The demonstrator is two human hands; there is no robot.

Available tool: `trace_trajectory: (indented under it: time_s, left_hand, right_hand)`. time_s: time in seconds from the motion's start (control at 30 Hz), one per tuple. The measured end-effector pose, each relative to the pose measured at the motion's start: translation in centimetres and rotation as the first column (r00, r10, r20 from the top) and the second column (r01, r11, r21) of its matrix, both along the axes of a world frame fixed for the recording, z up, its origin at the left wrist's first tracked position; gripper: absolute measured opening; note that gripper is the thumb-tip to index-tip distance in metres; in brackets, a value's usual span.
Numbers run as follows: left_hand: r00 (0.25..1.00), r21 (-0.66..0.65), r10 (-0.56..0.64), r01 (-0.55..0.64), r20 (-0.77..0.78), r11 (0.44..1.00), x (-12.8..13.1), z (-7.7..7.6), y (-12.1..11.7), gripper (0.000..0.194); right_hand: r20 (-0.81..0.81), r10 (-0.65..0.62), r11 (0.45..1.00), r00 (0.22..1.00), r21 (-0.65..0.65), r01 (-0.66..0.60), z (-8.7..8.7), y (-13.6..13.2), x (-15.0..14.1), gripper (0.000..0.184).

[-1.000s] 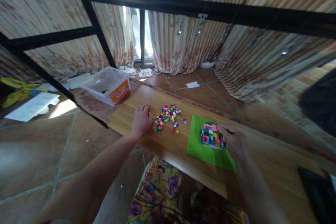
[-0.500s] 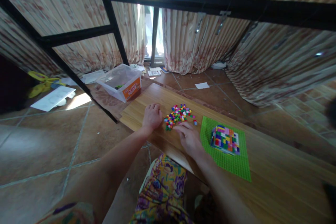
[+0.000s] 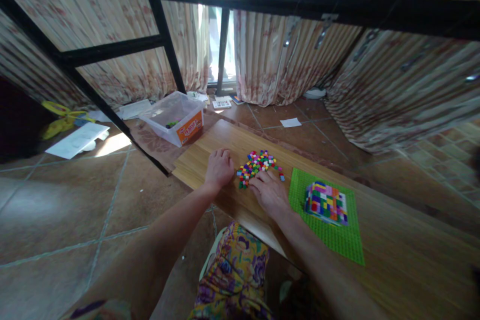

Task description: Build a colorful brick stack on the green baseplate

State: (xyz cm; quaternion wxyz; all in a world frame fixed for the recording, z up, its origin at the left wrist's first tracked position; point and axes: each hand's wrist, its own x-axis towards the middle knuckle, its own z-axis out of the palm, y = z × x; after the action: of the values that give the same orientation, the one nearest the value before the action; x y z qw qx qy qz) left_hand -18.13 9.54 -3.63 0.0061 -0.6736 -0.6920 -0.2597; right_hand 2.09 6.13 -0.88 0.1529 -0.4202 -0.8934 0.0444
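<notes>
A loose heap of small coloured toy bricks (image 3: 257, 164) lies on the wooden table. My left hand (image 3: 220, 167) rests on the tabletop just left of the heap, its fingers curled under; whether anything is in them is hidden. At the heap's near edge, my right hand (image 3: 268, 191) reaches in with fingers bent together and fingertips down at the bricks. What they grip, if anything, is too small to make out. Right of that hand, a block built of many coloured bricks (image 3: 327, 203) stands on a green studded baseplate (image 3: 333, 244).
The wooden table (image 3: 390, 230) runs from left to lower right. Beyond its left end stands a clear plastic bin (image 3: 174, 119) with an orange label and a few green pieces inside. A black metal frame (image 3: 300, 2) crosses in front of striped curtains (image 3: 270, 60).
My right hand has left the brick-built block and moved left to the loose heap, where it stays. My left hand keeps its place beside the heap. The view has swung left.
</notes>
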Motion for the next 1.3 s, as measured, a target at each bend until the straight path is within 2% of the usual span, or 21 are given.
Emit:
trace_trajectory:
  time_s: [0.17, 0.37, 0.5, 0.57, 0.63, 0.7, 0.8, 0.9, 1.07, 1.1, 1.17, 1.3]
  left_hand:
    - [1.0, 0.001, -0.007, 0.007, -0.015, 1.0, 0.0, 0.0, 0.0, 0.024]
    - [0.999, 0.004, 0.003, -0.003, -0.034, 1.0, -0.1, 0.0, 0.0, 0.023]
    - [0.999, 0.01, -0.003, 0.004, -0.033, 1.0, -0.1, 0.0, 0.0, 0.022]
    - [0.999, 0.011, -0.006, 0.006, -0.032, 1.0, -0.1, 0.1, 0.0, 0.023]
    - [0.999, 0.009, -0.004, 0.004, -0.033, 1.0, -0.1, 0.1, 0.0, 0.023]
    - [0.999, 0.011, -0.003, 0.003, -0.035, 1.0, -0.2, 0.1, 0.1, 0.024]
    - [0.999, 0.031, -0.013, 0.015, -0.047, 0.999, -0.4, -0.1, 0.2, 0.025]
    - [0.998, 0.055, -0.014, 0.018, -0.065, 0.998, -0.6, -0.4, 0.4, 0.027]
    - [0.995, 0.063, -0.019, 0.025, -0.097, 0.998, -0.7, -0.5, 0.6, 0.03]
    - [0.995, 0.059, -0.018, 0.024, -0.098, 0.998, -0.7, -0.4, 0.6, 0.03]
    - [0.995, 0.047, -0.014, 0.019, -0.096, 0.999, -0.8, -0.3, 0.7, 0.03]
    - [0.994, 0.047, -0.011, 0.016, -0.105, 0.999, -0.8, -0.3, 0.7, 0.032]
  right_hand:
    - [-0.055, -0.004, 1.0, 0.998, 0.008, 0.004, 0.2, -0.1, 0.5, 0.018]
    - [-0.022, 0.002, 1.0, 1.0, -0.027, -0.003, -0.3, 0.3, -1.2, 0.017]
    - [-0.008, 0.006, 0.999, 1.0, -0.043, -0.006, 0.0, 0.4, -1.2, 0.015]
    - [-0.071, -0.038, 0.997, 0.997, -0.064, 0.033, 0.5, 0.0, -0.7, 0.016]
    - [-0.228, -0.127, 0.987, 0.965, -0.122, 0.101, 1.3, -0.9, -0.1, 0.017]
    - [-0.435, -0.241, 0.962, 0.868, -0.227, 0.153, 2.1, -2.1, 1.0, 0.017]
    - [-0.663, -0.395, 0.912, 0.636, -0.368, 0.182, 3.1, -4.1, 3.4, 0.017]
    - [-0.741, -0.504, 0.864, 0.443, -0.43, 0.263, 3.3, -5.3, 7.1, 0.018]
    - [-0.776, -0.608, 0.748, 0.169, -0.488, 0.45, 1.6, -5.0, 13.9, 0.023]
    - [-0.778, -0.609, 0.734, 0.156, -0.478, 0.482, 1.3, -4.7, 14.9, 0.024]
    - [-0.761, -0.616, 0.721, 0.207, -0.438, 0.537, 1.0, -4.2, 16.2, 0.024]
    - [-0.627, -0.662, 0.707, 0.411, -0.338, 0.622, 1.3, -3.3, 16.7, 0.026]
